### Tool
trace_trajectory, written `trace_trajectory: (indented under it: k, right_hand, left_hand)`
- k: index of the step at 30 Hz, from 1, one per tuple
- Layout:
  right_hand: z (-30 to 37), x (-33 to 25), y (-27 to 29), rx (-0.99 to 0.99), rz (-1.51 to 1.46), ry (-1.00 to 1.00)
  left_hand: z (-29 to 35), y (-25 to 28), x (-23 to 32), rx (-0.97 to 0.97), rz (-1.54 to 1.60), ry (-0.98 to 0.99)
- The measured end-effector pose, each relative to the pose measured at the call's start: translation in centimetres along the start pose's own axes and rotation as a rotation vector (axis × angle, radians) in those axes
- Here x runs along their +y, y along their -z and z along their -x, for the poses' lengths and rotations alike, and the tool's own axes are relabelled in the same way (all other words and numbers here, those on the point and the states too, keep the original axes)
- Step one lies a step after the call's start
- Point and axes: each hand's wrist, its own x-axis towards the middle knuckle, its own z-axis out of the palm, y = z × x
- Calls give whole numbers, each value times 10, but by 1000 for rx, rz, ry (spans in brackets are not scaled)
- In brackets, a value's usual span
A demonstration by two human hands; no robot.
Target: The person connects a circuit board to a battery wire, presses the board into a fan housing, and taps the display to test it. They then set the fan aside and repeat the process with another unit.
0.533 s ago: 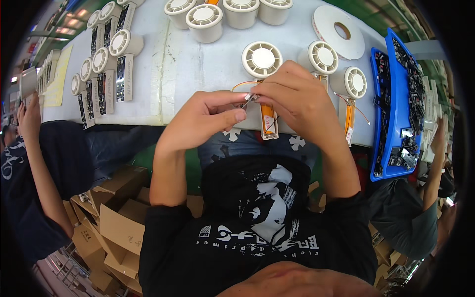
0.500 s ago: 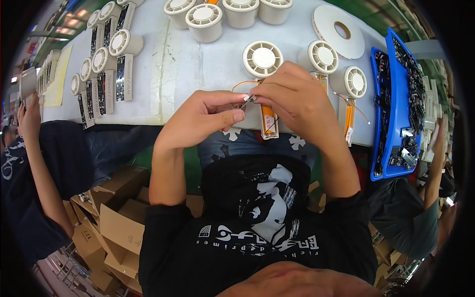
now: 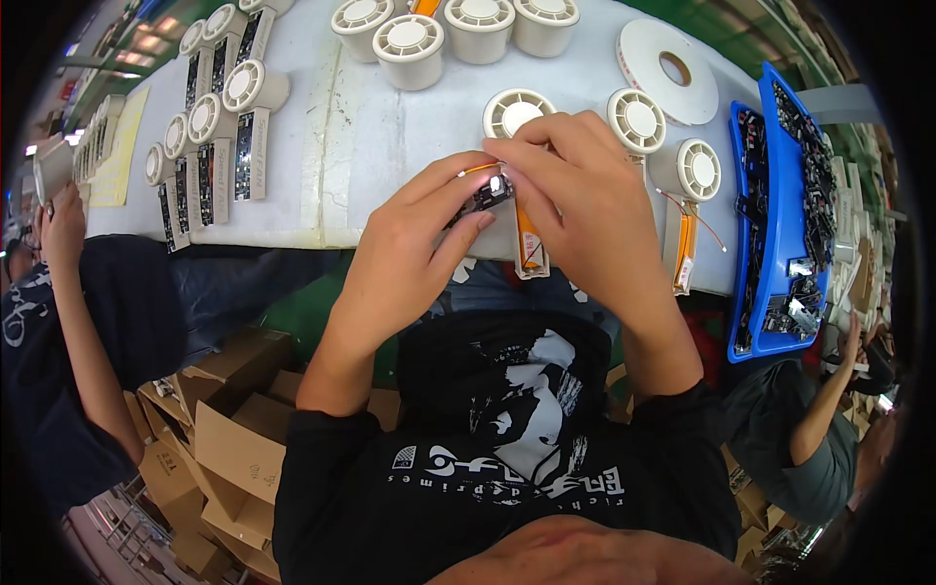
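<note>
Between finger and thumb of my left hand point(image 3: 395, 249) is a small black circuit board point(image 3: 485, 198) with a bright metal part on it. My right hand point(image 3: 595, 210) is closed at the board's end, fingertips pinched on a thin orange wire point(image 3: 478, 170); the wire's tip is hidden. Under my right hand lies a white handheld fan point(image 3: 514, 109), its round head away from me. An orange battery point(image 3: 529, 239) sits in its open handle, partly covered by my hand. Two similar fans, one with head point(image 3: 637, 119) and another with head point(image 3: 699, 168), lie to the right.
Several white fan heads point(image 3: 408, 47) stand at the back. Fans with boards in their handles point(image 3: 252, 154) lie in rows at left. A white tape roll point(image 3: 673, 70) and blue trays of circuit boards point(image 3: 777, 331) are at right. Co-workers sit on both sides; cardboard boxes point(image 3: 239, 448) are below left.
The board has turned and shows more of its dark face. My left hand has moved right, its fingers closer to my right hand. The orange wire now runs at both hands' fingertips.
</note>
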Motion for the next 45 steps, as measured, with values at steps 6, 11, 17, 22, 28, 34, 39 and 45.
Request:
trace_trajectory:
  k: [6, 11, 17, 22, 28, 34, 39, 45]
  right_hand:
    - [-3, -1, 9, -26, -87, 46]
    - [-3, -4, 10, -79, -115, -59]
    - [-9, 7, 16, -91, -214, -45]
    - [-6, 18, 21, -149, -308, -55]
    - [5, 12, 11, 20, -524, -468]
    - [11, 10, -6, 85, -250, -152]
    - [12, 9, -15, 129, 9, 45]
    - [11, 4, -8, 97, 140, 89]
  left_hand:
    - [-2, 0, 3, 15, -238, -87]
    - [-7, -3, -6, 69, -338, -187]
    - [-12, 0, -12, 59, -569, -429]
    - [-12, -2, -17, 43, -567, -491]
    - [1, -3, -9, 60, -39, -35]
    - [8, -5, -14, -14, 909, 567]
    - [7, -10, -12, 23, 1035, 576]
    - [11, -15, -14, 64, 820, 532]
